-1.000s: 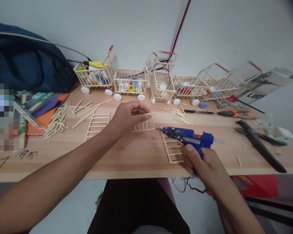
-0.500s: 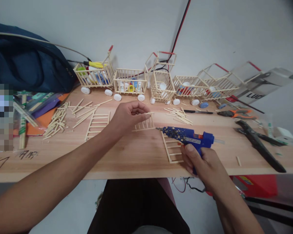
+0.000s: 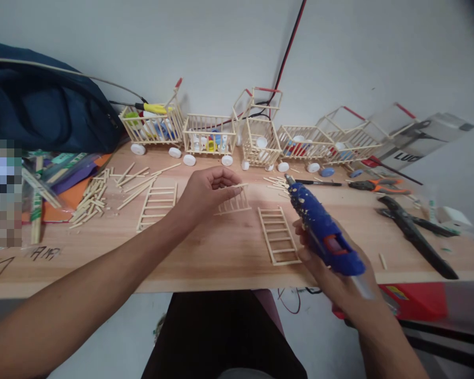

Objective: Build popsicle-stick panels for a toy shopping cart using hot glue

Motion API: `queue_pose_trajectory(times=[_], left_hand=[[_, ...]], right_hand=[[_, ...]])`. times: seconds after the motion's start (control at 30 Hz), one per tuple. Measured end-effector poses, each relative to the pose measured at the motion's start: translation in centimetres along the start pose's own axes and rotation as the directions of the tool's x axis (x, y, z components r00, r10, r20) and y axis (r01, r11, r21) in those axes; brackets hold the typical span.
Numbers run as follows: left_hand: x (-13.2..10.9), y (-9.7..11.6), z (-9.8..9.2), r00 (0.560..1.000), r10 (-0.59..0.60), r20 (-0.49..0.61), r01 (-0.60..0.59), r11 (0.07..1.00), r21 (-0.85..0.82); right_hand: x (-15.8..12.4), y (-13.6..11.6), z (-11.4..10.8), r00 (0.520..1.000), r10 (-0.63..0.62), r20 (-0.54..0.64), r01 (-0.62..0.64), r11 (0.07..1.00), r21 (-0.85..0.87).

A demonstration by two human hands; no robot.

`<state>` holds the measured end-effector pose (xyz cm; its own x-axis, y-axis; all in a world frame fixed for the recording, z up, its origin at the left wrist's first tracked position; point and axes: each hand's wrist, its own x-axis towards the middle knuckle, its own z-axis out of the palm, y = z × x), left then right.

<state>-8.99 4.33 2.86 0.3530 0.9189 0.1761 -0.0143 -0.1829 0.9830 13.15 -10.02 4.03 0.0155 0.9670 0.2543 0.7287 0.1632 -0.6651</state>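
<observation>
My left hand (image 3: 205,190) pinches the top rail of a small ladder-like panel of thin wooden sticks (image 3: 234,201), held upright on the wooden tabletop (image 3: 205,247). My right hand (image 3: 334,273) grips a blue glue gun (image 3: 322,230), its nozzle tilted up and away toward the wall, above the table's front edge. A second stick panel (image 3: 278,242) lies flat between my hands. A third panel (image 3: 156,206) lies flat left of my left hand.
Several stick-built carts with white wheels (image 3: 209,138) line the wall. Loose sticks (image 3: 90,196) are piled at left beside a dark blue bag (image 3: 43,110). Pliers (image 3: 379,185) and black tools (image 3: 416,234) lie at right. A red cable (image 3: 288,50) runs up the wall.
My right hand has swung the glue gun from lying level, nozzle pointing left at the upright panel, to nozzle pointing up and away. The flat panel beneath it now shows. The left hand stays put.
</observation>
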Motion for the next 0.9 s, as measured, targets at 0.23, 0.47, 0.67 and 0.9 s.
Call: queue_pose_trajectory(times=[0.23, 0.47, 0.67, 0.9], left_hand=[[0.0, 0.1, 0.0, 1.000, -0.010, -0.007, 0.010, 1.000, -0.004], [0.0, 0.2, 0.3, 1.000, -0.021, -0.018, 0.020, 0.998, -0.052], [0.0, 0.2, 0.3, 1.000, -0.019, -0.007, 0.018, 0.997, -0.076], [0.0, 0.2, 0.3, 1.000, -0.006, 0.000, 0.006, 0.996, -0.085]], right_hand=[[0.7, 1.5, -1.1, 0.977, -0.213, -0.005, 0.208, 0.958, -0.197], [-0.7, 1.1, -0.1, 0.962, 0.186, 0.201, -0.249, 0.900, 0.358], [-0.1, 0.7, 0.3, 0.944, 0.235, 0.231, -0.316, 0.844, 0.434], [0.0, 0.8, 0.4, 0.942, 0.230, 0.244, -0.319, 0.842, 0.436]])
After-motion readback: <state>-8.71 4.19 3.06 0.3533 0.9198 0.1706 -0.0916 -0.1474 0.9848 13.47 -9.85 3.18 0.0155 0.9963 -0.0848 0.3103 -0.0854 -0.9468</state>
